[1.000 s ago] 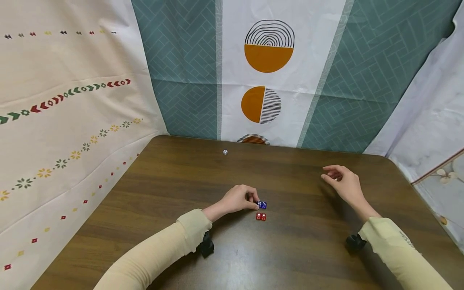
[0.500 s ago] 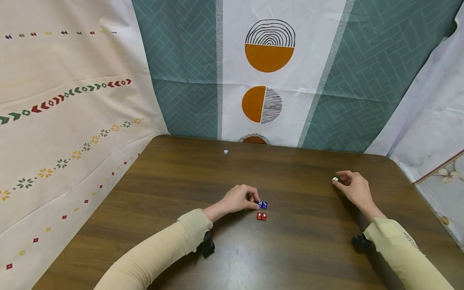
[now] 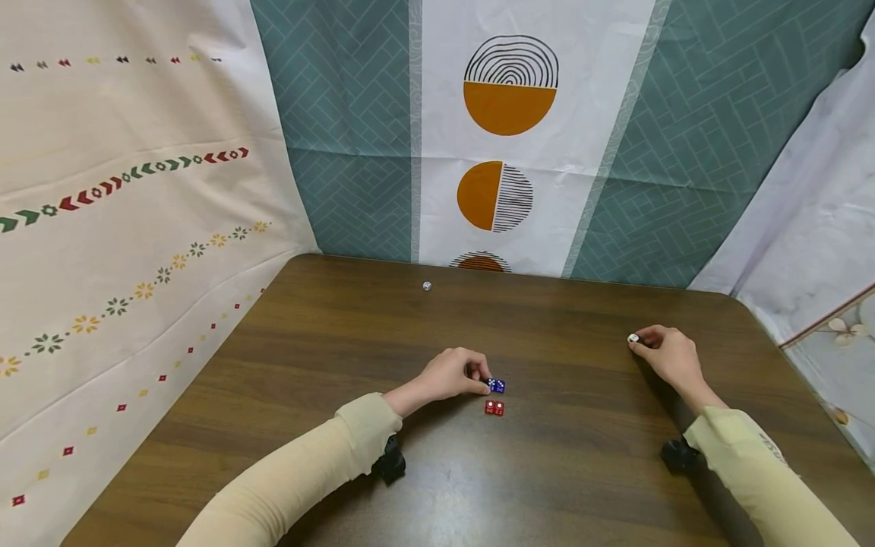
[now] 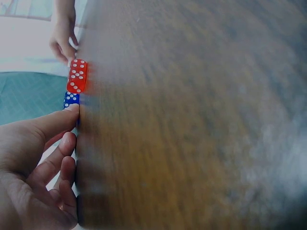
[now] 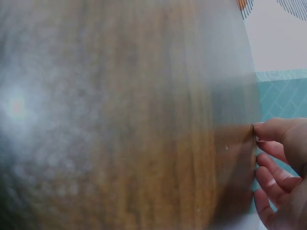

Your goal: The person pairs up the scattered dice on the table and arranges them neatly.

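Pinching on both sides, I read from my post: two hands at work over the brown worktop [image 3: 560, 456]. Near its middle the left hand [image 3: 447, 374] has thumb and finger on a blue die [image 3: 491, 385]; toward the far right corner the right hand [image 3: 671, 358] holds a white die [image 3: 633, 339] at its fingertips. I see red dice [image 3: 494, 408], a pair, just beside the blue, away from the far edge. Near that edge, left of centre, lies a second white die [image 3: 427, 286].
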Available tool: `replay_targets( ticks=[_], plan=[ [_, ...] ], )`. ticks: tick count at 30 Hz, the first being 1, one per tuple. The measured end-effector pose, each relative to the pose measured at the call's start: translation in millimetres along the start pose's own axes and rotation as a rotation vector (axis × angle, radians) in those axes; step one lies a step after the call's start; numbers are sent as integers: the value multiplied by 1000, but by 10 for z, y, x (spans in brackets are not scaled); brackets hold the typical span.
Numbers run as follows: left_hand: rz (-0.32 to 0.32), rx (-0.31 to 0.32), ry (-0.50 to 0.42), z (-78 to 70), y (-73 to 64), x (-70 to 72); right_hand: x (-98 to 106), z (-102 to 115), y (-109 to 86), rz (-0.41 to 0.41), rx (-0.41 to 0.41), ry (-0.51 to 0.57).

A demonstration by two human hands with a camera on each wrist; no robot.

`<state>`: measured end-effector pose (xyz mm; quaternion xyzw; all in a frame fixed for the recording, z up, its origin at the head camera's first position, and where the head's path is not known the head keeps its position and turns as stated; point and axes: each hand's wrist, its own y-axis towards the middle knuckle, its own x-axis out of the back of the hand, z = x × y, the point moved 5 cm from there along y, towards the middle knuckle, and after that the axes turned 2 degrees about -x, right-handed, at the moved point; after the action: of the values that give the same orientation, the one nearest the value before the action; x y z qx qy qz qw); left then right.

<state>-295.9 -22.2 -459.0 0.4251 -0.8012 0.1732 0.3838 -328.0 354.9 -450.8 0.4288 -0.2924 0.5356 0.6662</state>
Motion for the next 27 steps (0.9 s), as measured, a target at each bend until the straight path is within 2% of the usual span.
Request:
replay_targets(
  ticks=[8, 13, 20, 27],
  plan=[
    [3, -5, -6, -17, -7, 8, 15, 70, -18, 27, 4, 1],
    [2, 0, -5, -19, -13, 21, -52, 179, -14, 97, 7, 1],
    [-1, -1, -12, -23, -15, 25, -230, 474, -22, 196, 57, 45],
    [4, -8, -14, -17, -8, 9, -419, 807, -54, 244, 117, 85]
  ],
)
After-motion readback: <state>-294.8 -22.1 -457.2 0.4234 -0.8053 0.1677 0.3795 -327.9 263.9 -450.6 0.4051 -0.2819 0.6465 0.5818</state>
